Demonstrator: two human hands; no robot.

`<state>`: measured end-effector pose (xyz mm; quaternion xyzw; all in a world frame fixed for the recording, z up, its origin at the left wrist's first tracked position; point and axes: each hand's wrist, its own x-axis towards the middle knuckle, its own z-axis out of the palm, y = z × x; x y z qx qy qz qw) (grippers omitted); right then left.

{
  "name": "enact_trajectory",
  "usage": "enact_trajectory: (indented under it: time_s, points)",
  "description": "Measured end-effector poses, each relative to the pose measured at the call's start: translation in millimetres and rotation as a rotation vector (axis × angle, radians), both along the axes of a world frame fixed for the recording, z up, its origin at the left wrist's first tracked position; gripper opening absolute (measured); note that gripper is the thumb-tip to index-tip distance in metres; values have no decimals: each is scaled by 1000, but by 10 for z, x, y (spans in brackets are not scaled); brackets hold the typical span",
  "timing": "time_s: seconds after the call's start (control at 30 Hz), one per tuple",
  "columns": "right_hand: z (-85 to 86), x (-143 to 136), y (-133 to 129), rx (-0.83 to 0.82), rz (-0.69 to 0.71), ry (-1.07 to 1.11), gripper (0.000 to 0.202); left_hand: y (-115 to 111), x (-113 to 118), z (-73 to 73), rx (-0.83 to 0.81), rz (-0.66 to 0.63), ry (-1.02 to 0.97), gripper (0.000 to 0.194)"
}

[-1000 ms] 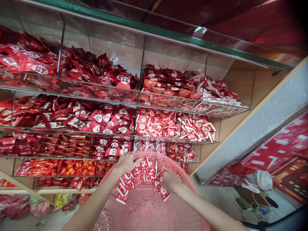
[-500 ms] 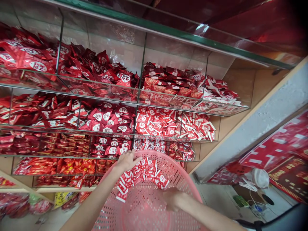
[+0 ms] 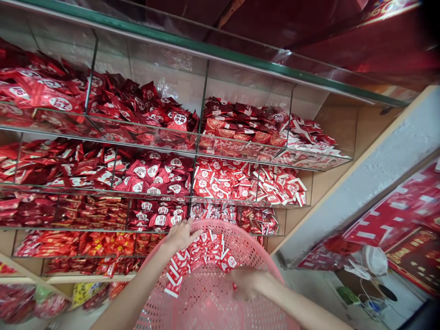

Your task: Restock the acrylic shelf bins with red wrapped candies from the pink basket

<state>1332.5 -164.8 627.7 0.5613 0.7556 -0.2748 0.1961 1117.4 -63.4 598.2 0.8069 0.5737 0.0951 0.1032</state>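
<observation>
A pink perforated plastic basket (image 3: pixel 271 266) is tilted toward me in front of the shelves. My left hand (image 3: pixel 180 236) is closed over its far rim, thumb on the inner side. Small red-and-white wrapped packets (image 3: pixel 206 247) lie heaped along the basket's far inner wall. My right hand (image 3: pixel 245 282) is inside the basket, beside the right end of this heap. It is smeared by motion and its fingers are not distinct. A bit of red shows beneath it; I cannot tell whether it is held.
Glass-fronted shelves (image 3: pixel 144 137) with dividers hold many red packets (image 3: pixel 154 172) in rows. A grey wall edge (image 3: pixel 347 192) stands at the right. Beyond it are a white cup-like container (image 3: pixel 376 261) and cables. Plastic bags (image 3: pixel 82 293) sit under the shelves at the lower left.
My right hand has shifted slightly left, against the packets in the basket, and a bit of red now shows under it. My left hand stays on the rim. The view has tipped slightly.
</observation>
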Motion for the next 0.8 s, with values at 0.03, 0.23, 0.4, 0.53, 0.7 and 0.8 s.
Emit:
enact_trajectory:
  time_s: [0.03,0.23,0.4,0.53,0.7,0.8]
  points:
    - [127,-12,57,40,43,36,17,0,0,-5,3,2,-3,63]
    - [954,-67,547,766,-63,228,22,8,-11,-16,3,-11,-5,67]
    - [1177,-91,866,1067,-219,-23,17,13,-26,-19,17,-29,-13,68]
    - [1204,-151,978,1037,-165,-138,24,2,-20,9,-2,-21,-17,64]
    - [1258,-250,1033,1005,-114,-276,30,-12,-9,37,-30,1,-20,65]
    - [1259,-278,1050,1007,-65,-331,28,-5,-10,22,-27,-4,-16,63]
